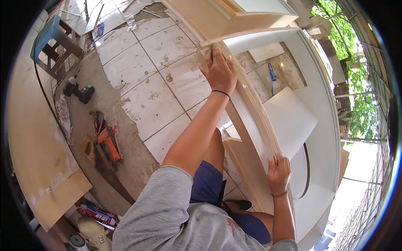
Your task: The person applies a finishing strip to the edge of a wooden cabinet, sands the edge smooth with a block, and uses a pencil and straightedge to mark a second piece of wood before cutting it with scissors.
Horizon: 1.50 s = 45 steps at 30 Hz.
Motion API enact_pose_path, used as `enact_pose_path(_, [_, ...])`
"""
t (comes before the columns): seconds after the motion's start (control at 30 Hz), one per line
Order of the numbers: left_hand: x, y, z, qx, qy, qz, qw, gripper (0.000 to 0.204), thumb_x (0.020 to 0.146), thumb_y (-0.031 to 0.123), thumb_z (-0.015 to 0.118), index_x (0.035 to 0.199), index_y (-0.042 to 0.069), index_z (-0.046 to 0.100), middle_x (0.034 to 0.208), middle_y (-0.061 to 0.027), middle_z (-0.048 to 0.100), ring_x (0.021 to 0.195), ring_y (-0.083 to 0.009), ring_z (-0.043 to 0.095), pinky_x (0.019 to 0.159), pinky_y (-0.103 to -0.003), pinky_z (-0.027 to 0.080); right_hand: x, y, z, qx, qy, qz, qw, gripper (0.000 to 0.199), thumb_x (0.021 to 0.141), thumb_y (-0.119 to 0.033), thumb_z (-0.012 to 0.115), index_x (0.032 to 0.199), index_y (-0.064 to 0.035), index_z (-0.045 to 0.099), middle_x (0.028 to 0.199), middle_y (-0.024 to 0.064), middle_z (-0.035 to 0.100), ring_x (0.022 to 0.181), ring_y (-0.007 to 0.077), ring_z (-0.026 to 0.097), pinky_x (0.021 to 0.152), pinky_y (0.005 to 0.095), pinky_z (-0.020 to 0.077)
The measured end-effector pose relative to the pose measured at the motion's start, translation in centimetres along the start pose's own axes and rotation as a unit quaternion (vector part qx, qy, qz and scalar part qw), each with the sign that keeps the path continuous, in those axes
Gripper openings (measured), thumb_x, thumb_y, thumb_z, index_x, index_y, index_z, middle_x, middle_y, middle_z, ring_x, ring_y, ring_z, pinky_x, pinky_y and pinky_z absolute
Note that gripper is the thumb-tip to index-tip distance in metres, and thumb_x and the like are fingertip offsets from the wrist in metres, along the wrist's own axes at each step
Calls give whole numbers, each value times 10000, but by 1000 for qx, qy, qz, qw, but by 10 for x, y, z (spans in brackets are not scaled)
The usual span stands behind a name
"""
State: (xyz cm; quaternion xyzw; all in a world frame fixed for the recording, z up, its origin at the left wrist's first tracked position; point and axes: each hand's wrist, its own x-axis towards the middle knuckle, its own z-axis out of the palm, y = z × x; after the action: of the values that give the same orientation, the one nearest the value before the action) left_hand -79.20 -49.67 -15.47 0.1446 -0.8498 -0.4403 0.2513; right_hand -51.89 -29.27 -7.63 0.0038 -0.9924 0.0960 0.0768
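Note:
A long plywood strip (256, 98), part of a large white-lined cabinet frame, runs slantwise in front of me. My left hand (220, 72) grips its far end near a corner, thumb on the near-left side and fingers over the edge. Lower down, my right hand (279, 173) is closed around the same strip's edge, close to my body. Its fingertips are partly hidden. Inside the frame, a loose white panel (291, 121) lies tilted, and a thin dark curved strip (307, 171) stands beside it.
A blue-handled tool (272, 73) lies on the tiles within the frame. To the left are a cordless drill (79, 90), an orange-and-grey tool (109, 144), a handsaw (88, 149) and a blue-brown stool (56, 44). A large plywood sheet (35, 138) lines the left side.

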Motion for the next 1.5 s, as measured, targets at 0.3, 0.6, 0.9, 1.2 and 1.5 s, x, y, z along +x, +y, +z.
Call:
enact_pose_path(0.3, [3,1,-10,-22,-24,-13,999,485,921,226,509,1336,11,380,1416,-132,412,1368,-256,298,1074,-646,139,132,-71,40,33,36,-143,988,289,817,-139,644,1088,-47,604,835,107,581,782,298,581,668,400,486])
enact_pose_path(0.6, [-1,-4,-5,-12,-16,3,1000,507,928,264,506,1359,34,370,1411,-131,413,1356,-266,305,1075,-637,142,152,-82,55,-16,62,-198,978,251,825,-108,605,1070,-60,621,744,73,569,714,258,589,611,385,497])
enact_pose_path(0.9, [0,-6,-15,-44,-38,9,998,543,917,247,516,1371,3,344,1388,-162,421,1350,-289,307,1080,-609,158,154,-76,61,-31,73,-227,971,199,862,-100,572,1047,-66,634,698,63,544,651,248,579,542,380,488])
enact_pose_path(1.2, [-17,-18,0,-282,27,-203,937,660,852,321,679,1298,-78,400,1296,-203,481,1231,-266,437,1022,-369,346,154,-75,54,-64,63,-221,971,192,865,-123,574,1044,-79,627,698,57,521,670,236,584,546,379,490])
enact_pose_path(1.5, [20,-32,8,-317,44,-229,919,795,759,419,769,1257,-69,386,1174,-191,547,1089,-277,541,923,-343,434,153,-74,57,-33,25,-186,982,318,851,-118,569,1165,-86,603,769,83,534,707,264,594,579,387,502])
